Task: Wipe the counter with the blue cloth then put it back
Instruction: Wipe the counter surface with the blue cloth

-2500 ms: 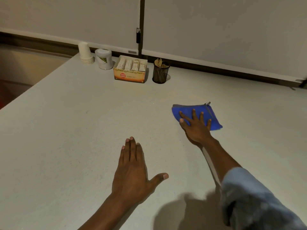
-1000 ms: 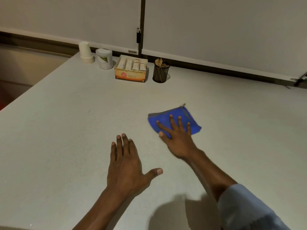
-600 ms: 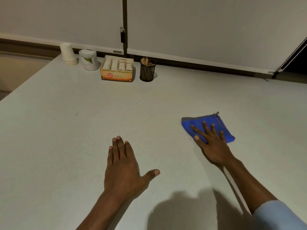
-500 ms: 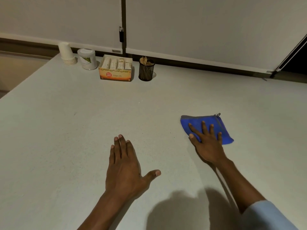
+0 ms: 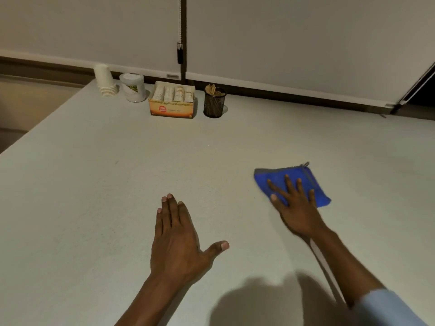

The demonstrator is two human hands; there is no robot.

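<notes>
The blue cloth (image 5: 292,171) lies folded flat on the pale counter (image 5: 106,196), right of centre. My right hand (image 5: 297,209) presses down on it with the fingers spread, covering its near half; a small loop sticks out at its far corner. My left hand (image 5: 176,236) rests flat on the bare counter to the left of the cloth, palm down, thumb out, holding nothing.
Along the far edge stand a stack of paper cups (image 5: 106,78), a white lidded jar (image 5: 133,88), an orange box of sachets (image 5: 173,102) and a black mesh holder of sticks (image 5: 214,103). The counter's left edge drops off. White panels rise behind.
My right hand slid the cloth left toward my left hand, then back out to the right. In the last half second it has barely moved. My left hand stayed put.
</notes>
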